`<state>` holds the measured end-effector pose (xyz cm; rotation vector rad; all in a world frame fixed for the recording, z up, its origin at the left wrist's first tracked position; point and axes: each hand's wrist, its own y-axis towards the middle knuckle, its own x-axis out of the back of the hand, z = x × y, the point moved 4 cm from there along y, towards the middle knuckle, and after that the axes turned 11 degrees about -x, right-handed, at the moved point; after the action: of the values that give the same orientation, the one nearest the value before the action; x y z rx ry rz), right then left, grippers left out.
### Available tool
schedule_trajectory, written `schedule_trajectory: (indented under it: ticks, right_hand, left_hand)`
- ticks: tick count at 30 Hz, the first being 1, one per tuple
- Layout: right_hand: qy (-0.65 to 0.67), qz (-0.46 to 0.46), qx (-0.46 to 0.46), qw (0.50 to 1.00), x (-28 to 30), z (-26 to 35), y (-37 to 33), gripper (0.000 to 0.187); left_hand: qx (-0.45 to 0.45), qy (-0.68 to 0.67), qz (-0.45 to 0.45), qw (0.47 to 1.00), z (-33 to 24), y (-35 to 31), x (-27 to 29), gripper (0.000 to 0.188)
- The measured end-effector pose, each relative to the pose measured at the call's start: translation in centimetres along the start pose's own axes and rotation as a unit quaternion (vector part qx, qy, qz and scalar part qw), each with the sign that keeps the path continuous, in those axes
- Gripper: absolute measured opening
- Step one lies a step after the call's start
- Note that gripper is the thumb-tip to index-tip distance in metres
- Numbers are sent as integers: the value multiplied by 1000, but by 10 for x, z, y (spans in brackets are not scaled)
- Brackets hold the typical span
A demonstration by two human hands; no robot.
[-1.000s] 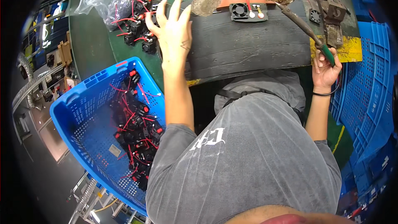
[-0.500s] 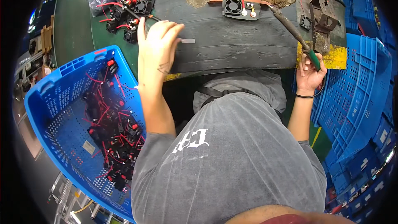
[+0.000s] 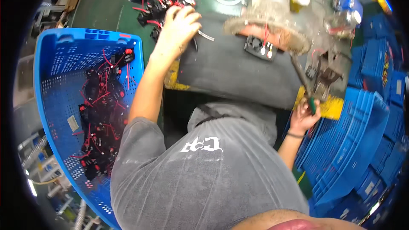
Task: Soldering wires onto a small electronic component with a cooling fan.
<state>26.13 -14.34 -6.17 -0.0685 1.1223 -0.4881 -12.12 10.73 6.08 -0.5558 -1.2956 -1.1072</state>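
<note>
A long soldering iron with a brown metal shaft and green handle (image 3: 302, 76) slants over the right end of the counter; the right hand (image 3: 304, 117) closes its fingers round the handle, the place to hold it, since the stiff shaft may be hot; it is probably moderately light. The left hand (image 3: 179, 27) curls over a cluster of black square fan units with red wires (image 3: 150, 5); a pale thin strip (image 3: 206, 36) pokes out beside it, but whether the fingers pinch anything cannot be told; the units look light and rigid, best held by their frames, their thin wires likely fragile. One black fan unit on a flat plate (image 3: 260, 49) sits before a crusted round metal disc (image 3: 298, 38) on the counter (image 3: 100, 0); at left, a blue perforated plastic basket (image 3: 93, 44) holds many similar wired units; at right stand blue plastic crates (image 3: 358, 132), their contents mostly unclear.
</note>
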Motion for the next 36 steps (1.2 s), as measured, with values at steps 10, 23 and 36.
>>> schedule_trajectory:
  ticks: [10, 23, 36]
  right_hand:
    - [8, -20, 25, 999, 17, -3, -3, 25]
    - [12, 8, 7, 1000, 14, -2, -3, 23]
    - [7, 2, 0, 1000, 9, -2, -2, 24]
  left_hand:
    - [-27, 69, -4, 997, 27, 3, -19, 9]
    - [-14, 69, 80, 994, 13, -21, 15, 4]
    - [1, 89, 196, 977, 16, -48, 5, 11]
